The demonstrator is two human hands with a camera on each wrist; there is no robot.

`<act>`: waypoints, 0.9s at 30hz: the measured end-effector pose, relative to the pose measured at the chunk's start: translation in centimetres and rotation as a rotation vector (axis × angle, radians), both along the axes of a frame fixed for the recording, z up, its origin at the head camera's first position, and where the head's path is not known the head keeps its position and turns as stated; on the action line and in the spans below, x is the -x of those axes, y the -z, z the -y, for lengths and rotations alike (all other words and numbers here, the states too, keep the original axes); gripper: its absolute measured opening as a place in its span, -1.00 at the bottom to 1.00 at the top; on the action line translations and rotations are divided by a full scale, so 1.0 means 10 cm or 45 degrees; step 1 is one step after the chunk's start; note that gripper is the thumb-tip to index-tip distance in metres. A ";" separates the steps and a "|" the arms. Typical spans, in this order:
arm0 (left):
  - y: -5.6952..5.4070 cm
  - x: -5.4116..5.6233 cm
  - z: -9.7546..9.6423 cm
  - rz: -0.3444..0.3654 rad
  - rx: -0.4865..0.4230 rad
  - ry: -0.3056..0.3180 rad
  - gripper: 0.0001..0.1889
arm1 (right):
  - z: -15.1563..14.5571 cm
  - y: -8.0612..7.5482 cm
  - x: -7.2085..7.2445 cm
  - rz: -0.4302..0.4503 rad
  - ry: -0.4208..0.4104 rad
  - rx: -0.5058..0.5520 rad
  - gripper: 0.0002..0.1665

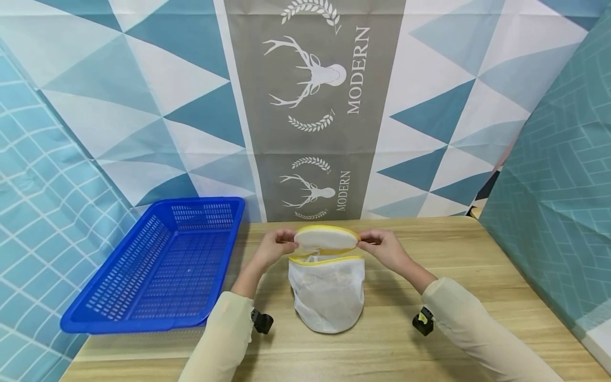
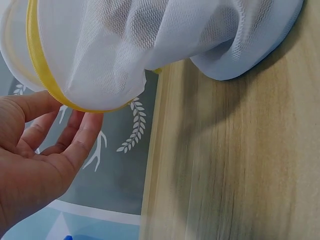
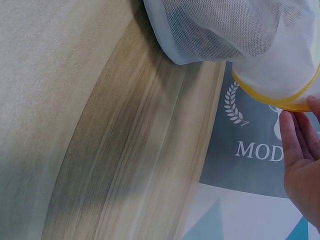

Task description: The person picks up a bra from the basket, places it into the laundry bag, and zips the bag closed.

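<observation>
A white mesh laundry bag (image 1: 326,297) with yellow zipper trim stands on the table in front of the person. Its round lid (image 1: 326,239) is lifted, showing a gap between the two yellow edges. At the lid's left side, my left hand (image 1: 275,247) pinches the yellow rim between thumb and fingers. My right hand (image 1: 384,249) pinches the opposite side of that rim. In the left wrist view, the fingertips (image 2: 92,120) meet the yellow edge from below. The right wrist view has the mesh body (image 3: 215,30) sagging in folds. Darker patches show through the mesh.
A blue plastic basket (image 1: 179,276) with perforated walls stands to the left, near the left forearm. Behind the wooden table (image 1: 429,339) hangs a patterned cloth (image 1: 329,132) with deer heads. More cloth (image 1: 553,212) borders the right side. Small black cameras sit at both wrists.
</observation>
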State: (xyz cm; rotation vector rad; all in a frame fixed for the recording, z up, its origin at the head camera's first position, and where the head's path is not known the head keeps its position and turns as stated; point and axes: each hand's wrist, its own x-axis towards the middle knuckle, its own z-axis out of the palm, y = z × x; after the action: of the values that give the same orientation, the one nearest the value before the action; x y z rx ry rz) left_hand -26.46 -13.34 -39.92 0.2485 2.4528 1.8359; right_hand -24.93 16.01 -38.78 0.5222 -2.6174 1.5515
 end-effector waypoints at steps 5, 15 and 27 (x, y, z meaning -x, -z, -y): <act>0.03 -0.01 -0.01 0.005 0.016 -0.037 -0.70 | -0.02 0.01 -0.01 0.006 -0.019 0.001 -0.77; 0.04 -0.03 -0.05 0.015 0.056 -0.100 -0.75 | -0.06 0.10 0.00 -0.007 -0.038 0.003 -0.77; 0.05 -0.05 -0.07 0.159 0.086 -0.144 -0.75 | -0.06 0.11 -0.01 -0.029 -0.045 -0.033 -0.81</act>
State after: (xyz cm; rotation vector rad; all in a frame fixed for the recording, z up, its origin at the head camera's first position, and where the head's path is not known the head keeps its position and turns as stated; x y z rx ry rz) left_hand -25.93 -12.64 -40.39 -0.0092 2.4834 1.7472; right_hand -24.88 16.60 -39.84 0.5879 -2.6288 1.5135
